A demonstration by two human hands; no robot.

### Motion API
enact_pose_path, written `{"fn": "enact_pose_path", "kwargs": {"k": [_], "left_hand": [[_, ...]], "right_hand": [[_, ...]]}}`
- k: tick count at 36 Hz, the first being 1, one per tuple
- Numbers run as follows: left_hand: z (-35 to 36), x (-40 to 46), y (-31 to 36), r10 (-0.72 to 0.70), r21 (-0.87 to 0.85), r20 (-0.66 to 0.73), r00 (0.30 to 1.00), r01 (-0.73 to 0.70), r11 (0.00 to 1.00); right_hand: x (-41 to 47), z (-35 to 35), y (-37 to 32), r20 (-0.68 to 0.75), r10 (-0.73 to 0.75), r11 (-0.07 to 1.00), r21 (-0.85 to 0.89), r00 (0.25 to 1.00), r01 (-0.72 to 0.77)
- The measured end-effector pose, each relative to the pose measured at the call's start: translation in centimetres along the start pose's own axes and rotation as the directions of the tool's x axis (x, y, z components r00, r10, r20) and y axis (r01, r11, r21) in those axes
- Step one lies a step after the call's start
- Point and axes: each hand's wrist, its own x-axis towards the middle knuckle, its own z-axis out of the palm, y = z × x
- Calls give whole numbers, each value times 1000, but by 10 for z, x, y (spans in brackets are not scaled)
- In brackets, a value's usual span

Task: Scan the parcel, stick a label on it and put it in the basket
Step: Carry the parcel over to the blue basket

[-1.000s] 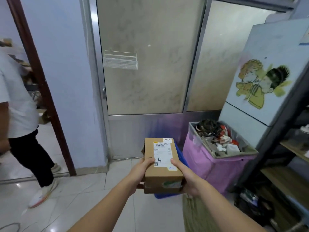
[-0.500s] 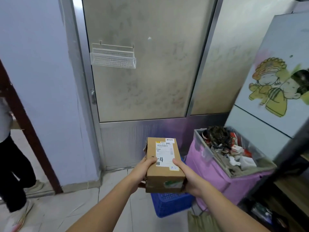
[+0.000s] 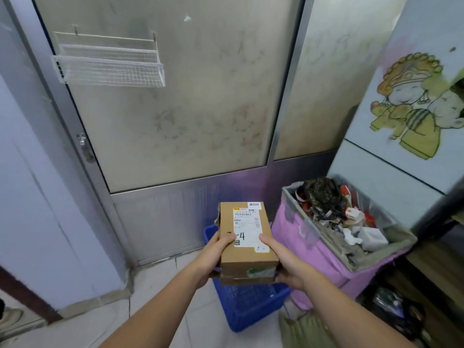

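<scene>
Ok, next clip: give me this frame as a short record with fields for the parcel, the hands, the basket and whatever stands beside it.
parcel: brown cardboard box, held level above the basket, white shipping label face up with a handwritten 4
left hand: grip on the box's left side, thumb on top
right hand: grip on the box's right side, thumb on the label
basket: blue plastic crate on the floor, directly under the box; contents hidden
beside basket: pink bin lined with a bag, full of rubbish, on its right
stage: parcel not yet in basket
</scene>
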Motion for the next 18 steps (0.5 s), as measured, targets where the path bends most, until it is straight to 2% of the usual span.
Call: {"fn": "enact_pose_path", "kwargs": {"k": [5,18], "left_hand": [[8,58,21,-13,-10,11,1000,13,1000],[0,193,58,-29,-101,5,1000,29,994]], "right_hand": [[39,-31,-25,25,8,998,61,1000,-10],[156,-82,-93,46,39,997,63,998,-41]]}}
